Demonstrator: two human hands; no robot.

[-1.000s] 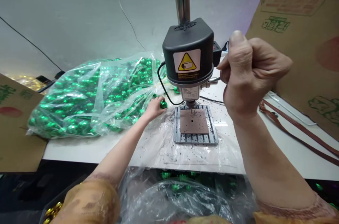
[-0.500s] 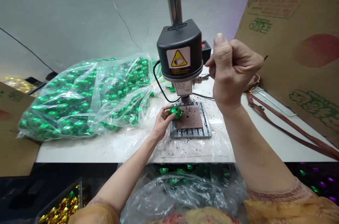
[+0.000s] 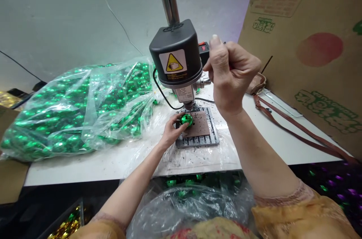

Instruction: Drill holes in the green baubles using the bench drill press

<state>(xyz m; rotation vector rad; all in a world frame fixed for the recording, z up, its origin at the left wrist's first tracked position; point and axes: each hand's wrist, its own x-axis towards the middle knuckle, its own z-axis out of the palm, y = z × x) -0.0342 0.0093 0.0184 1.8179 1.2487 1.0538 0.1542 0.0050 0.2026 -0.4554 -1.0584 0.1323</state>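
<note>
A small drill press (image 3: 177,52) with a black motor housing stands on the table. My left hand (image 3: 171,129) pinches a shiny green faceted ball (image 3: 186,119) between thumb and fingers, over the brown pad on the press's slotted metal base (image 3: 198,141), just below and in front of the chuck (image 3: 189,105). A dark hole shows in the ball's upper side. My right hand (image 3: 230,75) is closed in a fist to the right of the motor housing, around the drill press lever (image 3: 207,80), most of which it covers.
A large clear bag of green balls (image 3: 76,107) lies on the left of the table. At right are a brown strap (image 3: 294,127) and a big cardboard box (image 3: 305,16). Clear plastic with green balls hangs below the front edge; a bin of gold pieces (image 3: 66,227) sits lower left.
The view has shifted so the scene sits further left. My left hand has turned the green ball, and its hole now shows. My right fist stays beside the press.
</note>
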